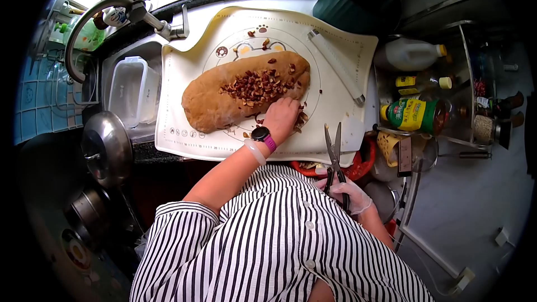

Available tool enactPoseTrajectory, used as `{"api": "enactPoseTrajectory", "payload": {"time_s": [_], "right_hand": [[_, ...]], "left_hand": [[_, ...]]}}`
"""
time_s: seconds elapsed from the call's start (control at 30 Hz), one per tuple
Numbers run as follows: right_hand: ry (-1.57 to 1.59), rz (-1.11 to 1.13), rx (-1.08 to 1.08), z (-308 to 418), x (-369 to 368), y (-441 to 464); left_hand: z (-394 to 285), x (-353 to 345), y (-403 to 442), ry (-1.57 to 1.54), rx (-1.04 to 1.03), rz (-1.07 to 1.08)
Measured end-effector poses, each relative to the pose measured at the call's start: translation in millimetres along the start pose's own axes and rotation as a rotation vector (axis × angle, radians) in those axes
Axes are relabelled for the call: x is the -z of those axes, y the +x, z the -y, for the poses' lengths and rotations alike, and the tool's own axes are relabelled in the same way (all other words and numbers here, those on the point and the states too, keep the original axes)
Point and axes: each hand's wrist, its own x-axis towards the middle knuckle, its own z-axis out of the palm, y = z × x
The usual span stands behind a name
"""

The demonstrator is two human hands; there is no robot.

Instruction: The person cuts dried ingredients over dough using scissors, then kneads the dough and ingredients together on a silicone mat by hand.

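Observation:
A long loaf of brown dough (210,100) lies on a pale silicone mat (193,45). Chopped reddish-brown pieces, which look like dates (251,88), are heaped along its middle, and a few are scattered on the mat. My left hand (282,116), bare with a watch at the wrist, rests at the dough's near right edge among loose pieces. Its fingers are bunched downward, and what they hold is hidden. At the mat's near edge, my right hand (352,194), in a clear glove, grips black-handled scissors (334,162), blades pointing away from me and slightly apart.
A white rolling pin (338,67) lies on the mat's right side. Under my right hand is a red bowl (366,156), partly covered. Left are a sink with a clear plastic container (133,92), a tap (162,27) and a metal lid (106,148). Bottles (414,114) stand right.

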Motion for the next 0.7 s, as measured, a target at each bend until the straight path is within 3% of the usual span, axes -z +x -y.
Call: {"api": "enactPoseTrajectory", "payload": {"time_s": [0.07,0.2,0.3,0.37,0.47,0.63,0.7], "right_hand": [[-0.248,-0.103,0.056,3,17,14],[-0.378,-0.303,0.065,27,3,37],[-0.608,-0.356,0.271,27,7,62],[-0.657,-0.390,0.263,32,-2,68],[-0.709,-0.394,0.246,42,-13,75],[-0.895,-0.323,0.317,49,-12,92],[-0.977,-0.376,0.237,56,-22,94]], "left_hand": [[-1,6,-2,0.018,-0.004,0.076],[-3,4,-3,-0.033,0.046,0.051],[-11,13,2,-0.282,0.209,-0.095],[-13,23,4,-0.778,0.638,0.043],[-8,41,9,-0.901,0.794,0.179],[13,39,4,-0.965,0.728,0.142],[17,40,3,-0.976,0.719,0.110]]}}
